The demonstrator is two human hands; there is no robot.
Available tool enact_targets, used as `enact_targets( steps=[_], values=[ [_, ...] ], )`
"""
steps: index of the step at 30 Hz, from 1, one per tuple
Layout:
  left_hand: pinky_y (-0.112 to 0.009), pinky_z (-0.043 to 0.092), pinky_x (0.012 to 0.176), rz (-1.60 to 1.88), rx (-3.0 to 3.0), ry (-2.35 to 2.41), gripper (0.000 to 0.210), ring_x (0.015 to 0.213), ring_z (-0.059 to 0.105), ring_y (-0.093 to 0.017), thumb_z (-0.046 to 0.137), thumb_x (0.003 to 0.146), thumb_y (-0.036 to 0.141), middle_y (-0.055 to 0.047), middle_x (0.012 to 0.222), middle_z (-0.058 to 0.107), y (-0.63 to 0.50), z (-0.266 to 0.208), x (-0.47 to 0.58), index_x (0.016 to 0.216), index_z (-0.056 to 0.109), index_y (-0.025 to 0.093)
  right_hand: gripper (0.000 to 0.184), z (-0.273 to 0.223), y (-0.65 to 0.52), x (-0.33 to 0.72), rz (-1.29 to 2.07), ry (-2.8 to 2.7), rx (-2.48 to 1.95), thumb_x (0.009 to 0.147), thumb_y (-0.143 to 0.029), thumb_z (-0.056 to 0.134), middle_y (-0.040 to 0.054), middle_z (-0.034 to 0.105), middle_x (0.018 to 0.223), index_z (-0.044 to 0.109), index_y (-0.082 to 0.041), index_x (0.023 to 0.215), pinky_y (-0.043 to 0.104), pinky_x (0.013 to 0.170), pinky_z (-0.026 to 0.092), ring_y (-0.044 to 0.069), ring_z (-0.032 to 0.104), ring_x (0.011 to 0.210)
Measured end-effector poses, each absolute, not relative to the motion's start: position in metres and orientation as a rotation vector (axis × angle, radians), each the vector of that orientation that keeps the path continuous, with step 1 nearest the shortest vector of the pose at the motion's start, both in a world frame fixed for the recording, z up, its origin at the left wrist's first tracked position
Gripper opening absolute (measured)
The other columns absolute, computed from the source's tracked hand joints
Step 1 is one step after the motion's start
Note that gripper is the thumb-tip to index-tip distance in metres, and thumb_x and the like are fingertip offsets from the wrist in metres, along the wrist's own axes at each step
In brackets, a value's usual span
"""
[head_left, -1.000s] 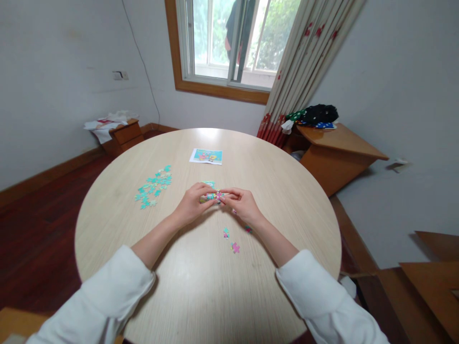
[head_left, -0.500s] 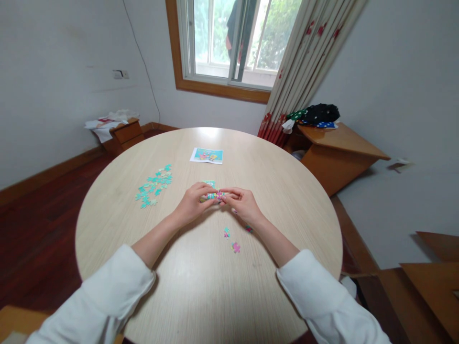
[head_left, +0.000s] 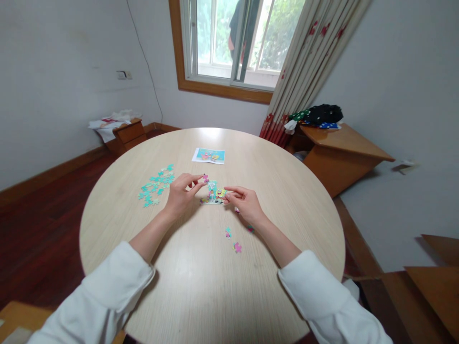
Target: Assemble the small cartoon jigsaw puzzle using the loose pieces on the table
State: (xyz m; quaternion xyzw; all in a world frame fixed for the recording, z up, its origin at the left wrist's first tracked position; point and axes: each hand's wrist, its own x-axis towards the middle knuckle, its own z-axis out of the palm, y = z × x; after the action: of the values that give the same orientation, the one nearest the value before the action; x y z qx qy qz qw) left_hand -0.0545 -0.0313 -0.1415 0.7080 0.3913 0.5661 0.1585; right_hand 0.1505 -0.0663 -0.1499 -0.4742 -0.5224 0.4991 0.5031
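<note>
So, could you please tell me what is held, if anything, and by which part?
The left hand pinches a pink puzzle piece by its left edge. The right hand is at the right edge of the assembled section; any grip there is unclear.

Our right hand [head_left: 246, 204] partly hides a puzzle piece [head_left: 237, 210]; the picture card's [head_left: 209, 155] details are too small for us; the window's [head_left: 215, 45] top is cut off.

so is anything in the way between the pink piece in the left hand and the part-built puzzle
Nothing visible is: the left hand holds the pink piece by the upper left of the part-built puzzle, with no object between. The right hand is at the puzzle's right side, away from that gap.
</note>
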Motion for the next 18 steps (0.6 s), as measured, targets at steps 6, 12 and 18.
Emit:
enact_targets(
  steps=[6, 12, 18],
  values=[
    [-0.027, 0.041, 0.061, 1.645, 1.952, 1.139, 0.015, 0.058, 0.050, -0.012, 0.070, 0.074, 0.029, -0.002, 0.073, 0.070, -0.033, -0.140, -0.054, 0.086, 0.076, 0.022, 0.038, -0.149, -0.066, 0.150, 1.208, -1.221, -1.158, 0.060, -0.035, 0.077, 0.0030, 0.073, 0.068, 0.071, -0.016, 0.093, 0.030, 0.063, 0.054, 0.017, 0.070, 0.067],
    [-0.026, 0.039, 0.060, 1.628, 1.438, 1.128, 0.026, 0.061, 0.050, -0.012, 0.078, 0.064, 0.037, -0.002, 0.070, 0.066, -0.028, -0.137, -0.049, 0.081, 0.074, 0.019, 0.039, -0.149, -0.067, 0.151, 1.209, -1.226, -1.147, 0.060, -0.036, 0.077, 0.0031, 0.072, 0.067, 0.072, -0.016, 0.092, 0.031, 0.065, 0.054, 0.018, 0.069, 0.068],
    [-0.021, 0.033, 0.050, 1.436, 0.583, 0.758, 0.038, 0.046, 0.037, -0.004, 0.088, 0.055, 0.039, 0.008, 0.055, 0.048, -0.020, -0.136, -0.053, 0.079, 0.066, 0.019, 0.039, -0.149, -0.069, 0.151, 1.217, -1.195, -1.162, 0.058, -0.035, 0.077, 0.0035, 0.072, 0.067, 0.072, -0.015, 0.092, 0.031, 0.064, 0.054, 0.017, 0.068, 0.066]
  ],
)
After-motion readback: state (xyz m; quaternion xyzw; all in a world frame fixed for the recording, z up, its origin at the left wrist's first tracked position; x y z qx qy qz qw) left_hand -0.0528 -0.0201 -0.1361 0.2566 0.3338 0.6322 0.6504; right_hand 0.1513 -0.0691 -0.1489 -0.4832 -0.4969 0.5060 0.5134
